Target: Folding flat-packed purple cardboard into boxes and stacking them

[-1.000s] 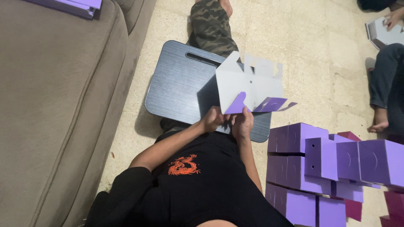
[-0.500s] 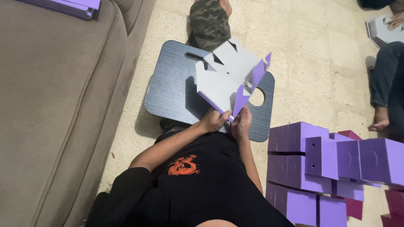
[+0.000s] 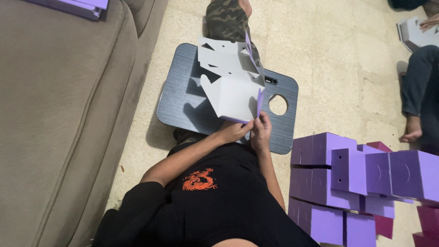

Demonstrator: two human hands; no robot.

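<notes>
Seated on the floor, a person's left hand (image 3: 233, 131) and right hand (image 3: 260, 132) pinch the near edge of an unfolded cardboard box (image 3: 233, 77) above a dark lap tray (image 3: 183, 91), purple boxes (image 3: 347, 174) stacked alongside.

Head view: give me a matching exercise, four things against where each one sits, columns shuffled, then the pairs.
Things:
1. flat cardboard box blank
2. dark lap tray
3. stack of purple boxes
4. sofa

Places:
A. along the picture's left edge
B. piled on the floor at lower right
C. held at its near edge by the left hand and right hand
D. across the person's legs, under the blank

Pairs: 1-C, 2-D, 3-B, 4-A
</notes>
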